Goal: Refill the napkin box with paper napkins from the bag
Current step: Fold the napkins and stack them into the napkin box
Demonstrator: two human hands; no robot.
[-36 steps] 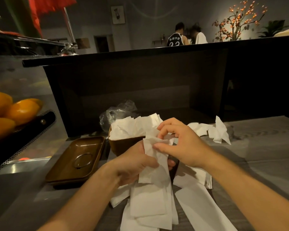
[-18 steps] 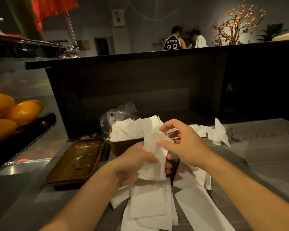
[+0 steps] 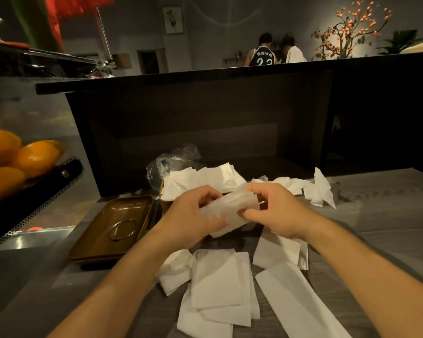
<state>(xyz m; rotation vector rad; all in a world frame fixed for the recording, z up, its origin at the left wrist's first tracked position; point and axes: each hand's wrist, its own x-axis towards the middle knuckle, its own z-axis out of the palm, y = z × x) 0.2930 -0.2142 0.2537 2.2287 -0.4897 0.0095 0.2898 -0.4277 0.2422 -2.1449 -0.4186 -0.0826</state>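
both hands, left hand [image 3: 193,215] and right hand [image 3: 276,211], pinch one folded napkin [image 3: 230,211] near the overfull napkin box [image 3: 165,206]; pushing it in could spill the far stack.

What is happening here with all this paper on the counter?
A person is refilling a brown napkin box. Both hands, left hand and right hand, hold one folded napkin just in front of the box, which already has napkins sticking out. More loose napkins lie on the counter, and the plastic bag sits behind the box.
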